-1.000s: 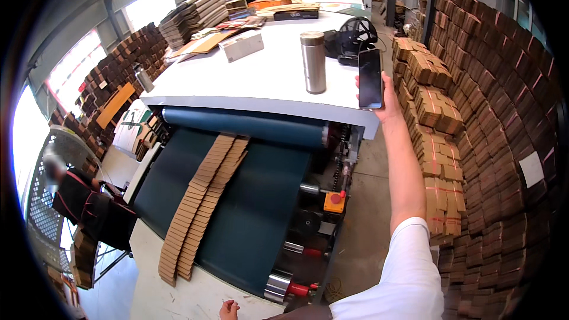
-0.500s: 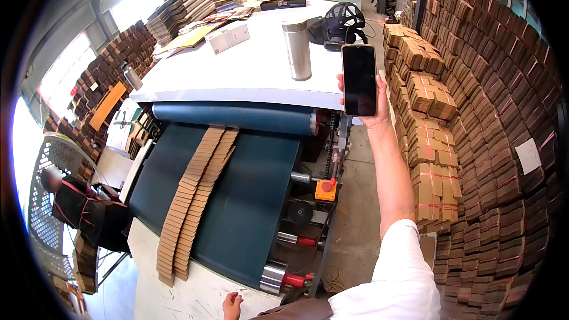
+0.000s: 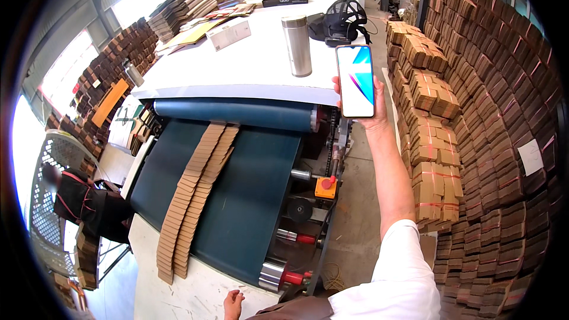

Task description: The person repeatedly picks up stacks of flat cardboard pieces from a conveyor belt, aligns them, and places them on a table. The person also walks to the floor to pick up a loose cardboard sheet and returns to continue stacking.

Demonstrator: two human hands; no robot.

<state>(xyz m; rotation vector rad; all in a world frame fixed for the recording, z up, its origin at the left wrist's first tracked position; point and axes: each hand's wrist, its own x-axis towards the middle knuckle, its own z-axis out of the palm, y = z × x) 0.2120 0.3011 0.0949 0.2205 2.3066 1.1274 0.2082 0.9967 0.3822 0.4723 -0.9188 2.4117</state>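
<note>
My right hand (image 3: 379,112) is stretched out ahead, closed around a smartphone (image 3: 355,83) held upright. Its screen is lit with a blue and white picture. Low in the view, my left hand (image 3: 233,305) hovers by the front edge of a pale board (image 3: 201,296); its fingers are loosely bent and slightly apart, with nothing visible in them. Beyond it, two overlapping rows of brown cardboard pieces (image 3: 192,201) lie along a dark green conveyor belt (image 3: 249,201), their near ends resting on the board.
A silver tumbler (image 3: 297,47), a white box (image 3: 229,34) and a black fan (image 3: 345,19) stand on the white machine top (image 3: 255,65). An orange emergency-stop box (image 3: 325,188) sits right of the belt. Bundled cardboard (image 3: 435,142) lines the right; a person in dark clothing (image 3: 89,201) is at left.
The phone's screen has turned from black to a lit blue and white picture. My right hand has shifted slightly left with it. My left hand stays at nearly the same spot.
</note>
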